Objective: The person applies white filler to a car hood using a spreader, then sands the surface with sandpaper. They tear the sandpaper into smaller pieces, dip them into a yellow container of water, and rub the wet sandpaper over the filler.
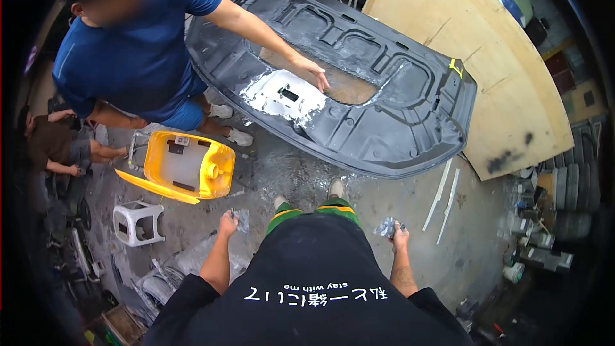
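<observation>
My left hand (228, 223) is closed at my left side. It grips a small grey, shiny flat piece (241, 220) whose kind I cannot make out. My right hand (400, 237), low on the right, is shut on a similar grey, shiny piece (385, 227) with a dark part by the fingers. Both hands are apart from the black car hood panel (410, 109) in front of me. White filler-like material (272, 93) is smeared around a slot in that panel. Another person's hand (314, 74) reaches over the panel beside the white patch.
A person in a blue shirt (138, 57) stands at the panel's left. Nearby are a cut yellow plastic container (218, 179) and a white stool (138, 224). A wooden board (506, 90) stands behind the panel; pale strips (437, 197) lie on the floor. Another person (57, 144) is far left.
</observation>
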A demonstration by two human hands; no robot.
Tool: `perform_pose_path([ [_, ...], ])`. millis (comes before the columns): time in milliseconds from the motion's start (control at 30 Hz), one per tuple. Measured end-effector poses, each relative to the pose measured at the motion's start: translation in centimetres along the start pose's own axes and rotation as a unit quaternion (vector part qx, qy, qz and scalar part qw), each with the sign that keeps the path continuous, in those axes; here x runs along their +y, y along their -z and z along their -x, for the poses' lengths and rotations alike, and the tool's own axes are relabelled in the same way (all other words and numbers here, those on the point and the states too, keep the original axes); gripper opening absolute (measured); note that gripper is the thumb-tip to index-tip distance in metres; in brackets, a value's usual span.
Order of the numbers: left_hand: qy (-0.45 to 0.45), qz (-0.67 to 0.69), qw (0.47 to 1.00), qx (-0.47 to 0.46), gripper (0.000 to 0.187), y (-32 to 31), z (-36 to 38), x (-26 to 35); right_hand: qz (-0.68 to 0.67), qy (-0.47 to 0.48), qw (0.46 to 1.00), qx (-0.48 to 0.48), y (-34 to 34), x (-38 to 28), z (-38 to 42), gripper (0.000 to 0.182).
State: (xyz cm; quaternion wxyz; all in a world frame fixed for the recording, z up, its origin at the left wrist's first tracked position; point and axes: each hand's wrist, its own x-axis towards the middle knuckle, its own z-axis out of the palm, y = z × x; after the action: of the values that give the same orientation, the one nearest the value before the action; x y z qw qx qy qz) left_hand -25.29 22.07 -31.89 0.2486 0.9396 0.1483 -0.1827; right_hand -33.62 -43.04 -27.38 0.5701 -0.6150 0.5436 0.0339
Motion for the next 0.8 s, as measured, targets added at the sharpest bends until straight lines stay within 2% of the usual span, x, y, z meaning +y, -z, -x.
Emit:
perform_pose_path([
  [167, 0.004, -0.002, 0.999, -0.041, 0.057, 0.5, -4.2, -0.4, -0.068, 0.019, 0.997, 0.044, -0.3, -3.1, 3.0, 0.033],
  [267, 0.017, 0.021, 0.999, -0.027, 0.057, 0.7, -5.5, -0.3, -0.106, 0.064, 0.991, 0.041, -1.3, -5.3, 2.5, 0.037],
  [367, 0.010, 0.014, 1.000, -0.002, 0.058, 0.3, -6.1, 0.5, -0.148, 0.147, 0.977, -0.045, -2.4, -9.6, 1.5, 0.038],
  [467, 0.034, -0.005, 0.999, -0.004, 0.060, 0.6, -5.1, 3.5, -0.202, 0.160, 0.959, -0.116, -4.5, -14.8, 1.2, 0.035],
  [600, 0.062, -0.012, 0.998, -0.002, 0.061, -0.7, -2.8, 7.4, -0.209, 0.157, 0.944, -0.200, -6.5, -20.0, -1.0, 0.033],
  [800, 0.044, 0.006, 0.994, 0.100, 0.061, -2.1, -0.6, 13.6, -0.178, 0.137, 0.931, -0.288, -8.8, -25.3, -5.4, 0.035],
])
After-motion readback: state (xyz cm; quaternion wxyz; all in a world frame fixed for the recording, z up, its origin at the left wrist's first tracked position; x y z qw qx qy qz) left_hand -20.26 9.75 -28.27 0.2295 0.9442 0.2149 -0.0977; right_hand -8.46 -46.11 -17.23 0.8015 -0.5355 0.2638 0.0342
